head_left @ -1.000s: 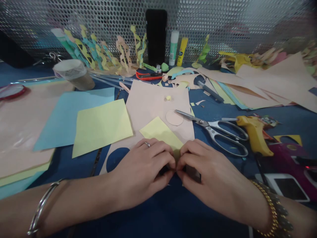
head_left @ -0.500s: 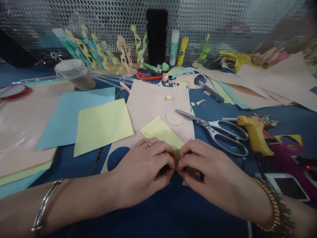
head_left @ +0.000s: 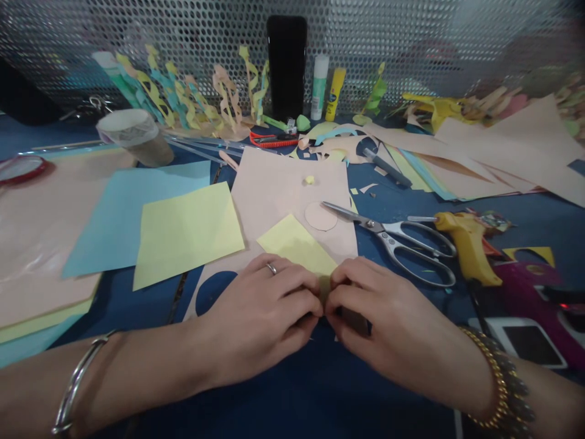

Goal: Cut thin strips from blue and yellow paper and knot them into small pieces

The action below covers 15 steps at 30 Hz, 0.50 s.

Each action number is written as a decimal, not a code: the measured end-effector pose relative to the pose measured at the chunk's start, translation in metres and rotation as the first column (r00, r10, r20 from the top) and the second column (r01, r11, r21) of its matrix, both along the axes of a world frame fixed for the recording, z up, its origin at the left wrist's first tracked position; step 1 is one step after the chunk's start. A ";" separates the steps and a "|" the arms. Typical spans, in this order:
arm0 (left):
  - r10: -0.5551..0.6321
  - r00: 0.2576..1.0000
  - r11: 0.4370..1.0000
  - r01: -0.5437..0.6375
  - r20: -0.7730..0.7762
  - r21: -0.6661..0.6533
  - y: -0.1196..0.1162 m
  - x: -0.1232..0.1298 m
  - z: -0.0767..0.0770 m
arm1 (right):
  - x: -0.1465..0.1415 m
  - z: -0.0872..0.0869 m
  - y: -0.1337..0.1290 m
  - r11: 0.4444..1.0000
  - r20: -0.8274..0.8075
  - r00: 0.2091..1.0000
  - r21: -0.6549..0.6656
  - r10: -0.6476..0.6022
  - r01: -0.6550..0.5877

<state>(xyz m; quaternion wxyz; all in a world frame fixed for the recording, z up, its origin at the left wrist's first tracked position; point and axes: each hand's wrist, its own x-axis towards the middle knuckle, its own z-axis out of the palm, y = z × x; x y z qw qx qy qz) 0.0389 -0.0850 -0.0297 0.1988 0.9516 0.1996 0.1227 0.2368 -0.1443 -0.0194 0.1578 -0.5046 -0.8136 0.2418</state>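
Note:
A yellow paper sheet (head_left: 295, 241) lies cornerwise at the front middle, over a pale pink sheet (head_left: 278, 177). At its near edge, my left hand (head_left: 274, 302) and my right hand (head_left: 379, 311) meet fingertip to fingertip, both pinching the paper. The pinched edge is mostly hidden behind my fingers. A pale paper circle (head_left: 320, 216) rests on the pink sheet, with the tip of the silver scissors (head_left: 393, 235) over it. Near the circle sits a tiny yellow paper piece (head_left: 309, 180).
Another yellow sheet (head_left: 189, 235) overlaps a blue sheet (head_left: 132, 213) on the left. To the right are a yellow glue gun (head_left: 470, 244) and a purple device (head_left: 525, 296). A black phone (head_left: 287, 67), glue sticks (head_left: 320, 85) and paper spirals (head_left: 183, 97) stand along the mesh panel.
The view shifts very slightly, so everything appears a little further left. Both hands keep their pinch on the yellow sheet, with scarcely any finger movement.

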 end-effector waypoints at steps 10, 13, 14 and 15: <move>-0.078 0.997 0.978 0.071 0.024 0.194 -0.001 -0.003 -0.005 | -0.003 0.001 0.003 0.999 0.004 0.999 -0.029 -0.044 0.044; -0.056 0.997 0.986 0.049 0.045 0.160 -0.002 -0.002 -0.006 | -0.003 0.002 0.004 0.998 0.004 0.999 -0.041 -0.047 0.047; -0.052 0.998 0.989 0.046 0.044 0.142 -0.001 -0.002 -0.006 | -0.003 0.002 0.004 0.998 0.000 0.999 -0.043 -0.048 0.048; -0.050 0.998 0.991 0.043 0.048 0.128 -0.001 -0.001 -0.005 | -0.003 0.002 0.004 0.998 -0.005 0.999 -0.043 -0.048 0.048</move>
